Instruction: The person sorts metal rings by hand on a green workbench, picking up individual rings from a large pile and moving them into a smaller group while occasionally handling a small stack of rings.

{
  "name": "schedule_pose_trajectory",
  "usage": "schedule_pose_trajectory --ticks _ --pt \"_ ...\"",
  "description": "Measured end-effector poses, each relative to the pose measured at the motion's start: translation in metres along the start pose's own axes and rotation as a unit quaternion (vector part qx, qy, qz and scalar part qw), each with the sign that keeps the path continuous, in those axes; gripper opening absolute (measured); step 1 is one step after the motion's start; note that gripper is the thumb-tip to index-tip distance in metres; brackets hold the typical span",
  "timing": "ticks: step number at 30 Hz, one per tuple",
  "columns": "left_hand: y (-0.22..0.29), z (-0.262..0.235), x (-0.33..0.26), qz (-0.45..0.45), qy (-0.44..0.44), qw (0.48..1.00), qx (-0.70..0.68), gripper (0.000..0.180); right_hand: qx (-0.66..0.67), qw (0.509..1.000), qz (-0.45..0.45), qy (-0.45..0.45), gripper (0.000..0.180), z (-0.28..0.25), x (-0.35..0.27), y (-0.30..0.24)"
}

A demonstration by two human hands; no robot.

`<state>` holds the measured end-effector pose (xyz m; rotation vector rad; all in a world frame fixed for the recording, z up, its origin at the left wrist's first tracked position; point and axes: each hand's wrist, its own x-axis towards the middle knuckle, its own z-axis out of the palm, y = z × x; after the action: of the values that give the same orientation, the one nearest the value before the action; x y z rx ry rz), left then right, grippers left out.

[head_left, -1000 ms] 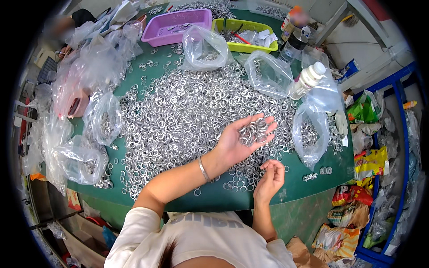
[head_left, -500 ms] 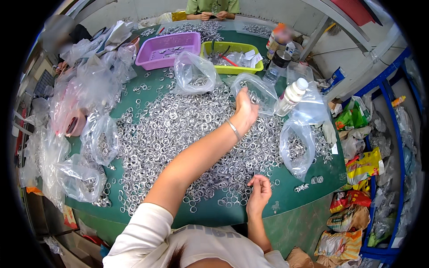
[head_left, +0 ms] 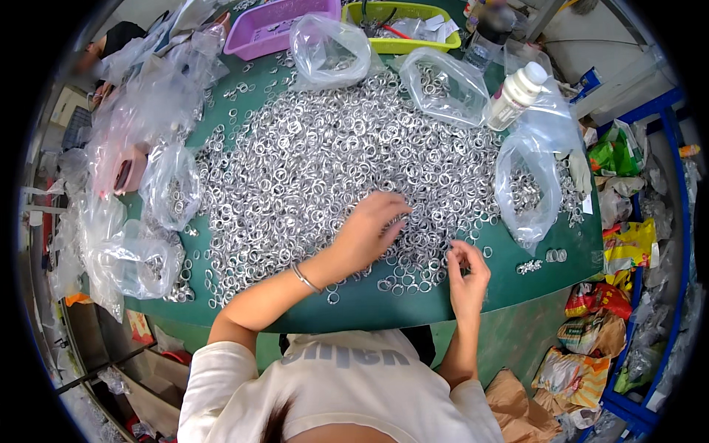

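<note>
A wide heap of silver metal rings (head_left: 295,184) covers the middle of the green table (head_left: 517,292). My left hand (head_left: 369,227) reaches over the near part of the heap, fingers stretched and thumb apart, with nothing visible in it. To its right, my right hand (head_left: 468,279) is held just off the heap's near edge. Its thumb and fingertips are bent together; whatever they may pinch is too small to make out. Several loose rings (head_left: 405,283) lie between the two hands. An open clear bag (head_left: 526,193) with rings inside stands beyond my right hand.
Open clear bags (head_left: 329,52) (head_left: 447,88) stand behind the heap, near a white bottle (head_left: 517,96). Farther back are a purple basin (head_left: 255,33) and a yellow-green tray (head_left: 413,46). Plastic bags (head_left: 118,140) crowd the left side; a blue shelf frame (head_left: 668,184) is at right.
My left hand has come back from the bag behind the heap to the near rings. My right hand stays pinched near the table's front edge. The view has tilted down toward me.
</note>
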<state>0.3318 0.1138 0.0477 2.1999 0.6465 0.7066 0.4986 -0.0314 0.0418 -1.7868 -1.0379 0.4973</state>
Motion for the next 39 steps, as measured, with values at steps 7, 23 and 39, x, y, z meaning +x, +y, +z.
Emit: schedule_pose_trajectory --ticks 7,23,39 --pt "0.009 0.009 -0.036 0.027 -0.03 0.981 0.189 0.028 -0.186 0.97 -0.154 -0.013 0.021 0.009 0.007 -0.009" --pt "0.012 0.016 -0.018 -0.015 -0.016 1.0 0.01 0.02 -0.239 0.967 -0.088 0.03 0.016 -0.019 0.01 0.011" --pt "0.01 0.003 -0.015 -0.308 0.015 0.824 -0.475 0.008 -0.294 0.95 -0.102 0.013 0.023 0.0 0.005 0.011"
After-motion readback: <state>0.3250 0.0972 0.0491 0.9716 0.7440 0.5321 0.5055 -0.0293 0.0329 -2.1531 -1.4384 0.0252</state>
